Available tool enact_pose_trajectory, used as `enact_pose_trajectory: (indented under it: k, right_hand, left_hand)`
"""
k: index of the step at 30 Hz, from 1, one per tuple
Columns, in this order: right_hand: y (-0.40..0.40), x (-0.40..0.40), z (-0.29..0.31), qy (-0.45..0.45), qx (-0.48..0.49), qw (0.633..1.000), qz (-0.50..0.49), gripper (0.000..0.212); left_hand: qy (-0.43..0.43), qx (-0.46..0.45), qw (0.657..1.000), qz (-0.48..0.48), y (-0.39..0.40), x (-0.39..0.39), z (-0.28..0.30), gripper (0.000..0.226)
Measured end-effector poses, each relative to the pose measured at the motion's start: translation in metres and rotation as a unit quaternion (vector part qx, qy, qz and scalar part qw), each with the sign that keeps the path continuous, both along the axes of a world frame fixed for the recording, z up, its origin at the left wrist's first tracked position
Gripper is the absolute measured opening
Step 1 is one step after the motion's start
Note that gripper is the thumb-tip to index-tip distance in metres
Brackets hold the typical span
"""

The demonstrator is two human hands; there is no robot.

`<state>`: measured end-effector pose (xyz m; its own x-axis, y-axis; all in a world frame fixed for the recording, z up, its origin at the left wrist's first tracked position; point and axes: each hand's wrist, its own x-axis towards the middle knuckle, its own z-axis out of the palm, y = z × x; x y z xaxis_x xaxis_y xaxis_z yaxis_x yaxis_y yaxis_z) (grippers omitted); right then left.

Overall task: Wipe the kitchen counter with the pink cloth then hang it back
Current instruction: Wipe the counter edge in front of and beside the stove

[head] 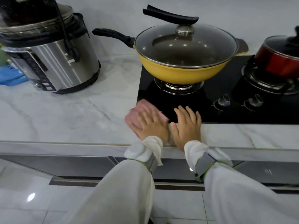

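Note:
The folded pink cloth (139, 110) lies at the front left corner of the black hob (226, 113), half on the white marble counter (68, 113). My left hand (152, 125) presses flat on the cloth with straight, spread fingers and covers its near right part. My right hand (187, 125) lies flat beside it, palm on the counter strip and fingertips on the hob's glass, holding nothing. The cloth looks blurred.
A yellow wok (184, 68) with a glass lid sits on the left burner just behind the hands. A red pot (278, 62) stands on the right burner, two knobs (224, 100) in front. A steel pressure cooker (53, 62) stands at the back left, a blue cloth (11, 78) beside it.

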<state>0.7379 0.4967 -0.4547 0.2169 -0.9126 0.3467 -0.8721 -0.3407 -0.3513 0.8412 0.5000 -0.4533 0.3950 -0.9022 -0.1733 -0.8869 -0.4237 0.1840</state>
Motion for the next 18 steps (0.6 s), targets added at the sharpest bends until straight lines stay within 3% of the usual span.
enact_pose_trajectory:
  k: [3, 6, 12, 15, 18]
  right_hand:
    - [0.003, -0.006, -0.002, -0.043, -0.041, 0.998, 0.027, 0.052]
    - [0.005, -0.008, -0.003, -0.048, -0.047, 0.998, 0.019, 0.053]
    - [0.006, -0.005, -0.002, 0.004, -0.009, 1.000, 0.012, 0.060]
    - [0.006, -0.004, -0.001, 0.032, -0.005, 0.999, 0.024, 0.062]
    - [0.006, -0.005, -0.002, 0.023, -0.004, 0.999, 0.034, 0.064]
  left_hand:
    - [-0.039, 0.025, 0.967, -0.249, 0.008, -0.018, 0.004, 0.069]
    - [-0.058, 0.012, 0.953, -0.296, 0.008, -0.002, 0.005, 0.069]
    - [-0.004, 0.007, 1.000, -0.030, 0.017, 0.106, -0.002, 0.069]
    - [0.039, 0.032, 0.994, 0.099, 0.022, 0.139, 0.006, 0.073]
    - [0.027, 0.003, 0.988, 0.155, 0.028, 0.110, 0.003, 0.072]
